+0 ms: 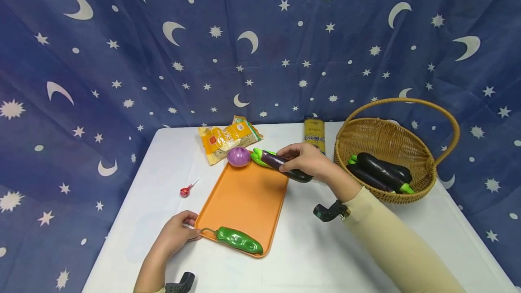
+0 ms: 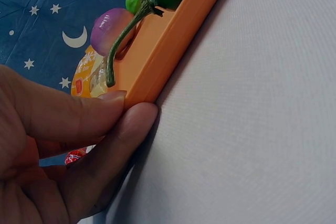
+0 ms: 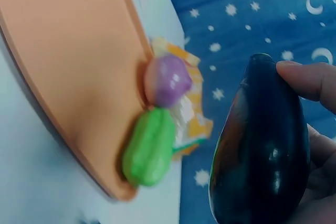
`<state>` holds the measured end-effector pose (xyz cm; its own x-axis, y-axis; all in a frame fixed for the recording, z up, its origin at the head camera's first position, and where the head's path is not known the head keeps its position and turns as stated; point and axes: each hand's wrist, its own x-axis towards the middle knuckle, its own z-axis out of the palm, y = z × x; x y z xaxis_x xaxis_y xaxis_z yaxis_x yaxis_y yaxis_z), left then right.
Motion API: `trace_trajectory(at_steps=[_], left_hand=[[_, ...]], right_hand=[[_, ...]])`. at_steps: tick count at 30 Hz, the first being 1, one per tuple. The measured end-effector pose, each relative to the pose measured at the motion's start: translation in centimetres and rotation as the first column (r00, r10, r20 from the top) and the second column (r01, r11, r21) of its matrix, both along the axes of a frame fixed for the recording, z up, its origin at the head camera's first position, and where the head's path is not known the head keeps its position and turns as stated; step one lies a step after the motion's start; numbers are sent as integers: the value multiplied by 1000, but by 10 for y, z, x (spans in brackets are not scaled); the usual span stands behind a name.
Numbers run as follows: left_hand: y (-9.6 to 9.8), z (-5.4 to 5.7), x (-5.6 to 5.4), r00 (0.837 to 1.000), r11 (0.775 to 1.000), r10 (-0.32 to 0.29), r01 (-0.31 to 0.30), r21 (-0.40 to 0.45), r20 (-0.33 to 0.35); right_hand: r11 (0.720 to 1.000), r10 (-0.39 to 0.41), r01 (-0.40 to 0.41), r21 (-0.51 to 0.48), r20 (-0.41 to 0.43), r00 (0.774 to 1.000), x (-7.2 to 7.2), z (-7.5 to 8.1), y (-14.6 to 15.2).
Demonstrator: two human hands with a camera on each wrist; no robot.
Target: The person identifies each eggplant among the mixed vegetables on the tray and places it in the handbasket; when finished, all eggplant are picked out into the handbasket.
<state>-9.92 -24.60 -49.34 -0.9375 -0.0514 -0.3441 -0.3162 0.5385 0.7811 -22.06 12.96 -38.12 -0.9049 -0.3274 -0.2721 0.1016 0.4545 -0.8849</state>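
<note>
My right hand [image 1: 307, 161] grips a dark purple eggplant [image 1: 285, 166] above the far right corner of an orange tray [image 1: 244, 198]. In the right wrist view the eggplant [image 3: 262, 145] fills much of the foreground. My left hand [image 1: 176, 233] pinches the tray's near left corner between thumb and fingers, plain in the left wrist view. On the tray's near end lies a green pepper [image 1: 239, 240] with a curved stem. At its far end sit a purple onion [image 1: 239, 157] and a ridged light green vegetable [image 3: 149, 148], partly hidden by the eggplant in the head view.
A wicker basket [image 1: 382, 139] with several eggplants [image 1: 380, 173] stands at the right. Behind the tray lie a yellow food bag [image 1: 228, 139] and a yellow canister [image 1: 314, 132]. A red lollipop [image 1: 185, 191] lies left of the tray. A starry blue curtain hangs behind.
</note>
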Motion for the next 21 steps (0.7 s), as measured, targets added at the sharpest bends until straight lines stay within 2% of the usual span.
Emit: trace_trajectory(at_steps=[4, 9, 15, 21], left_hand=[[0, 0, 0, 1000, 1000, -3, 3, -11, 7], [1, 1, 0, 1000, 1000, 0, 0, -1, 18], [0, 0, -1, 1000, 999, -11, 11, -37, 19], [0, 0, -2, 999, 999, -19, 20, -37, 29]], right_hand=[[999, -35, 35, -17, -8, 999, -2, 9, 20], [996, -88, 88, 6, -12, 996, -3, 19, 42], [993, -115, 116, 14, -15, 993, 0, 23, 69], [991, -129, 131, 36, -46, 991, 7, 26, 101]])
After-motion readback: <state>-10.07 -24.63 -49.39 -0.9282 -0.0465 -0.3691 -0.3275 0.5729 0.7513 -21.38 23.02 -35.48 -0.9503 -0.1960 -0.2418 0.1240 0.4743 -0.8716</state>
